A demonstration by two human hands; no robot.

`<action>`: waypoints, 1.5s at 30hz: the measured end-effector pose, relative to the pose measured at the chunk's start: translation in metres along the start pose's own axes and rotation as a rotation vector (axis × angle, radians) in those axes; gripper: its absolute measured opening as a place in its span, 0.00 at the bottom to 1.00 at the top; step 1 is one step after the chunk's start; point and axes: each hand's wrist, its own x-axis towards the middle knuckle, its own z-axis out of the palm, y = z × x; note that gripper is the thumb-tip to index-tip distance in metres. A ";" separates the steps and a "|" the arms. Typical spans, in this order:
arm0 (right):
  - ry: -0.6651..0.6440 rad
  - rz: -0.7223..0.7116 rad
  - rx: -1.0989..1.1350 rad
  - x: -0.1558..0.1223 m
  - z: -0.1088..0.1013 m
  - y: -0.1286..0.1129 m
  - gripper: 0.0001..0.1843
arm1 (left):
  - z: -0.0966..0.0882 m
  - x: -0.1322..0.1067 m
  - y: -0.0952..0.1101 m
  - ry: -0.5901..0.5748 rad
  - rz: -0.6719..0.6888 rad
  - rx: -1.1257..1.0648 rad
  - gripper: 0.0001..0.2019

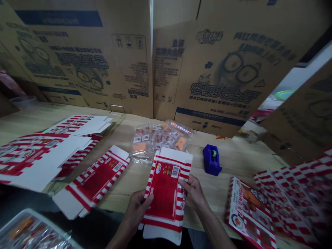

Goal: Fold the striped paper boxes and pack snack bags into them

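Note:
I hold a flat red-and-white striped carton (166, 193) over the near edge of the wooden table (233, 162). My left hand (137, 209) grips its lower left edge, fingers closed on it. My right hand (193, 193) pinches its right edge near the middle. The carton's white top flap points away from me, toward a pile of small clear snack packets (158, 138). A second flat carton (95, 180) lies on the table just left of the held one.
Stacks of flat striped cartons lie at the left (38, 155) and the right (285, 200). A blue tape dispenser (212, 159) sits right of the packets. Big brown shipping boxes (207, 69) wall off the back. A clear bag of packets (28, 231) is at bottom left.

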 end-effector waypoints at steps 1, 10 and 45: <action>-0.011 0.004 0.022 -0.002 0.000 0.003 0.16 | -0.001 0.002 0.000 -0.020 0.008 0.008 0.20; -0.180 0.087 0.041 -0.035 -0.002 0.037 0.26 | -0.001 0.020 0.007 -0.047 0.193 -0.116 0.29; -0.180 -0.205 -0.622 -0.016 -0.015 0.015 0.14 | -0.030 0.042 0.002 -0.070 0.351 0.447 0.09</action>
